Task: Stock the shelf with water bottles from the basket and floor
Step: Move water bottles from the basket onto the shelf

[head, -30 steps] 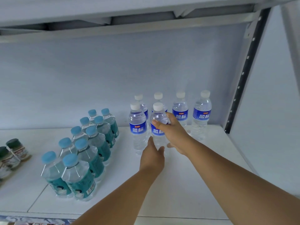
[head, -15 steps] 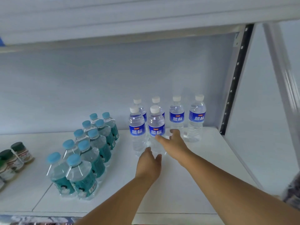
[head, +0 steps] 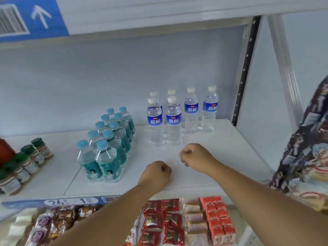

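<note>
Several clear water bottles with white caps and blue labels stand upright in two rows at the back right of the white shelf. To their left stand several shorter bottles with light blue caps and teal labels, in two rows. My left hand is curled into a loose fist above the shelf near its front edge and holds nothing. Slightly farther in and to the right, my right hand is curled the same way, empty, a short way in front of the blue-label bottles. No basket or floor is in view.
Small jars with dark green lids stand at the shelf's left end. A lower shelf holds red snack packets and other wrapped snacks. A black perforated upright bounds the shelf on the right. A patterned bag or garment hangs at the right edge.
Both hands have let go of the front blue-label bottles and pulled back toward the shelf's front edge, fingers curling into fists. The view has drawn back, showing the lower shelf.
</note>
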The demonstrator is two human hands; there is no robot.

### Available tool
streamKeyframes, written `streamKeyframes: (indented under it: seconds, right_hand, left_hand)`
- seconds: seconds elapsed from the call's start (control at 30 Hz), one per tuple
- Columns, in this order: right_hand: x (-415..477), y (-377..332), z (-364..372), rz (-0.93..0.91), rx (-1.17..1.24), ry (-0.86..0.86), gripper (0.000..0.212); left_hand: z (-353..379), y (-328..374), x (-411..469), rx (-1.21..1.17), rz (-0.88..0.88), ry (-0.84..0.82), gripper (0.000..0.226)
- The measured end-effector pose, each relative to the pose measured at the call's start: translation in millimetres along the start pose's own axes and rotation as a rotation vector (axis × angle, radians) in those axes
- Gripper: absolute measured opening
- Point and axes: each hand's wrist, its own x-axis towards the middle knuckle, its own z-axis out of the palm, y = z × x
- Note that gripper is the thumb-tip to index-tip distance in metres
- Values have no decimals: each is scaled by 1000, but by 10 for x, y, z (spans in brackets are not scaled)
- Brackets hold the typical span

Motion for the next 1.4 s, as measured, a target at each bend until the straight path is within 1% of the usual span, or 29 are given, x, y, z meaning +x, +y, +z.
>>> streamKeyframes:
  seconds: [0.13, 0.2, 0.33, 0.43, 0.57, 0.77, 0.87, 0.97, 1.07, 1.13, 1.23, 1.3, 1.4]
  right_hand:
    - [-485, 155, 204, 32, -29, -5, 14]
    - [-736, 212, 324, 35, -54, 11, 16]
    - [-1217, 296, 612, 49, -79, 40, 17]
    - [-1487, 399, 870, 39, -114, -7, 17]
    - [-1595, 616, 1182, 73, -130, -127, 15]
    - [-1542, 1025, 1552, 108, -176, -213, 20]
    - [-1519, 1282, 1750, 150, -194, -236, 26]
    - [-1475, 1578, 1930, 188, -205, -268, 22]
    - [-1370, 2024, 2173, 183, -230, -271, 23]
    - [-1243, 2454, 2434, 191, -233, -260, 19]
    - [-1068, 3317, 3016, 193, -225, -263, 18]
    - [-984, 3930, 3428, 206, -226, -265, 18]
    - [-869, 4742, 4013, 206, -197, -282, 22]
  left_hand:
    - [-13, -235, -334, 3, 73, -24, 21]
    - [-17, -357, -517, -13, 77, -46, 22]
    - [42, -661, -876, 31, 93, -115, 25]
    - [158, -871, -1075, 78, 96, -174, 27]
    - [387, -1159, -1235, 121, 106, -233, 34]
    - [685, -1644, -1309, 103, 21, -319, 31]
    - [834, -1826, -1300, 93, -25, -360, 28]
    - [1058, -2028, -1277, 121, -63, -384, 31]
    - [1465, -2368, -1187, 154, -58, -413, 26]
    - [1854, -2697, -1069, 199, -26, -408, 23]
    - [2599, -3359, -877, 264, -46, -423, 23]
    - [3135, -3808, -783, 316, -75, -439, 27]
    - [3925, -4462, -709, 255, -116, -459, 30]
